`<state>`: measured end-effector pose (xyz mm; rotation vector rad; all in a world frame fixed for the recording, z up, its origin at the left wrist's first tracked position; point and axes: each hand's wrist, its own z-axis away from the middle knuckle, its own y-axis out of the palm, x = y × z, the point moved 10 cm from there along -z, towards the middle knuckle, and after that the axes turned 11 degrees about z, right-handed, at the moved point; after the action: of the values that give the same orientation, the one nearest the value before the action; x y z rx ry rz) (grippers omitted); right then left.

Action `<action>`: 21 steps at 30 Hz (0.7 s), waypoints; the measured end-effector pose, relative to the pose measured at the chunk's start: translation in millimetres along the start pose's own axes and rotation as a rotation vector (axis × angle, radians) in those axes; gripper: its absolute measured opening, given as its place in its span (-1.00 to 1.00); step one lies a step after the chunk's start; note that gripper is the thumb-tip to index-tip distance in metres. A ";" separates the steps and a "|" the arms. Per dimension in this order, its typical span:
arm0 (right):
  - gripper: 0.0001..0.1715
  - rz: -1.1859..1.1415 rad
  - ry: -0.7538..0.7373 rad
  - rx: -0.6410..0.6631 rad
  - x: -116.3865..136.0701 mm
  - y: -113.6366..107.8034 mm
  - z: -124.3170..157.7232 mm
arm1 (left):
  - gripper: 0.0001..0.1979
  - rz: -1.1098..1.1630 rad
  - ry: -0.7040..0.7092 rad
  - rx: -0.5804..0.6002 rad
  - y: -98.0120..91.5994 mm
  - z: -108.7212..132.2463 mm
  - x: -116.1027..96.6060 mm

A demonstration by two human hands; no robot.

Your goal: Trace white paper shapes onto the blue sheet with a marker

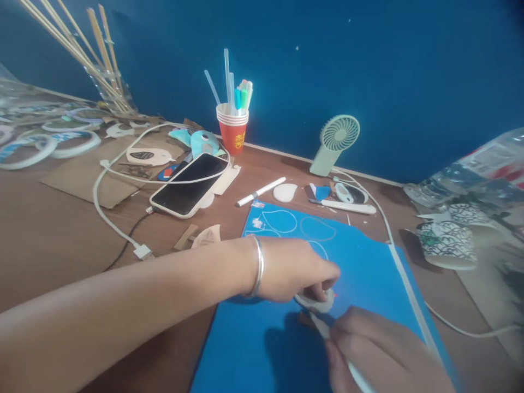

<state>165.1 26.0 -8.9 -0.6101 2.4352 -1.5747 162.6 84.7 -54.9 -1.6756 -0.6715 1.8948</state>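
My left hand, with a silver bangle at its wrist, reaches across a blue sheet. Its curled fingers press on a small, pale, rounded piece, partly hidden beneath them. In my right hand is a slim white pen, its tip end close to the near edge of that piece. A small brown bit shows by the tip. White teardrop outlines are drawn on the far part of the sheet.
Behind the sheet lie a white marker, a white teardrop piece and a craft knife. A phone with cables lies left; a small fan and red paper cup stand behind. A plastic bottle is right.
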 end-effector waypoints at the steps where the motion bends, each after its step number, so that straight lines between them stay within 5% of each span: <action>1: -0.67 -0.027 0.010 0.014 -2.9 2.6 0.4 | -0.70 -0.004 -0.009 0.003 0.0 -0.3 0.1; 21: -0.77 0.134 -0.047 0.148 8.7 23.7 2.6 | -0.69 -0.014 -0.004 0.011 0.8 -1.6 -1.0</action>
<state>152.5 28.6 -30.8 -0.4428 2.2501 -1.6476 164.3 83.5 -54.8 -1.6567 -0.6712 1.8890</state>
